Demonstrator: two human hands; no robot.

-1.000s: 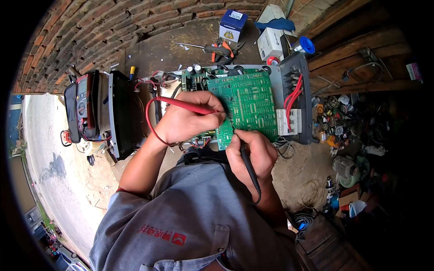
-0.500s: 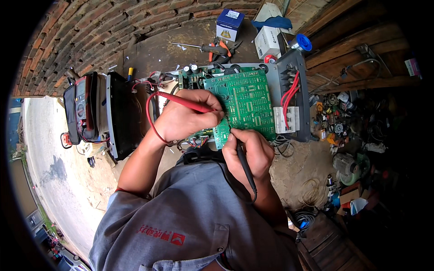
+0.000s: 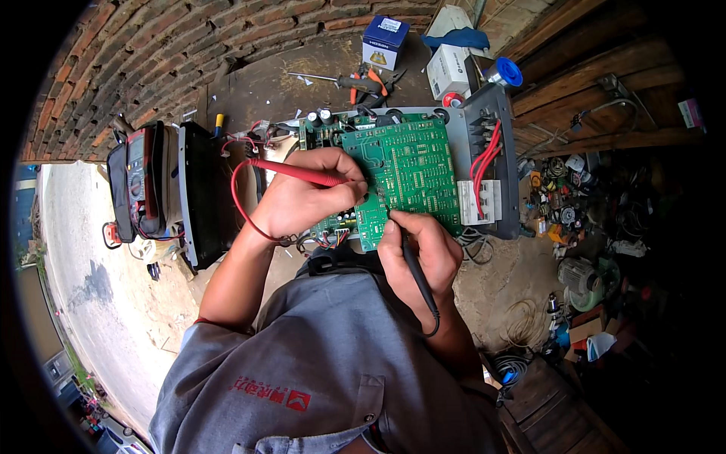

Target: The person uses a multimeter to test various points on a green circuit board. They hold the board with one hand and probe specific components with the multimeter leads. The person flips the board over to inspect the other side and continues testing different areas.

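Note:
A green circuit board (image 3: 418, 172) lies across the open chassis of a device in front of me. My left hand (image 3: 314, 193) is closed round a red test probe (image 3: 296, 172), its tip end over the board's left part. From the probe's back end a red lead loops down past my wrist. My right hand (image 3: 423, 250) pinches a black test probe (image 3: 414, 268) that slants up to the board's lower middle. Whether either tip touches the board is too small to tell. A multimeter (image 3: 137, 166) stands in a dark bag at the left.
Pliers (image 3: 367, 85) and a screwdriver (image 3: 321, 78) lie on the bench behind the device. A blue box (image 3: 384, 41) and a white box (image 3: 448, 72) stand there too. Red wires (image 3: 484, 163) run along the device's right panel (image 3: 499, 151). An upright black panel (image 3: 204, 189) stands at the left.
My left hand and the red probe have shifted slightly left. My right hand with the black probe has moved a little to the right and up.

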